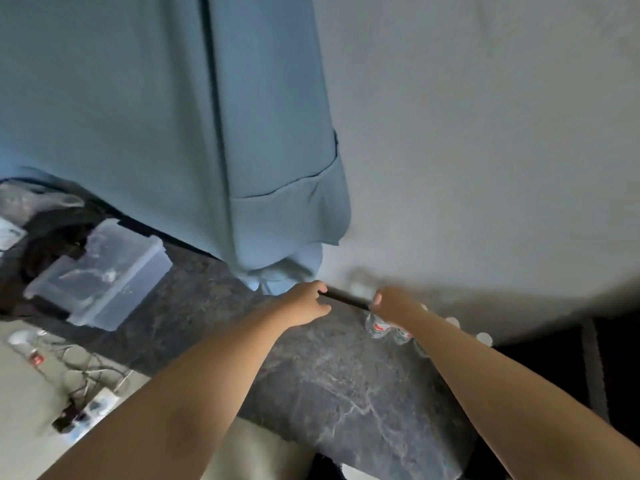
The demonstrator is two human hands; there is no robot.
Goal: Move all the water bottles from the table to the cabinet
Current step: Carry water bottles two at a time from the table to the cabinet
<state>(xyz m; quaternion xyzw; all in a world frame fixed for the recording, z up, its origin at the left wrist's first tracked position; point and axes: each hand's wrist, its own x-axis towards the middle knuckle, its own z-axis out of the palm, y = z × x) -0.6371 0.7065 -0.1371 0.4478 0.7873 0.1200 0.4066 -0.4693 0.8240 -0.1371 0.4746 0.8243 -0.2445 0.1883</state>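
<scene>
Several clear water bottles (pixel 378 328) with red labels and white caps stand in a row on the dark marble top (pixel 346 393), along the grey wall. My right forearm hides most of them. My right hand (pixel 394 303) is blurred and reaches over the row's far end, next to a blurred white cap (pixel 360 289); its grip is hidden. My left hand (pixel 306 303) hovers at the top's far edge with fingers loosely bent and nothing in it. A dark strip (pixel 346 298) runs between the two hands.
A blue curtain (pixel 173 116) hangs at the back left. A clear lidded plastic box (pixel 100 275) sits on the marble at left. On the floor at lower left lie a power strip (pixel 93 407), cables and another bottle (pixel 29 348). A dark opening (pixel 554 368) lies to the right.
</scene>
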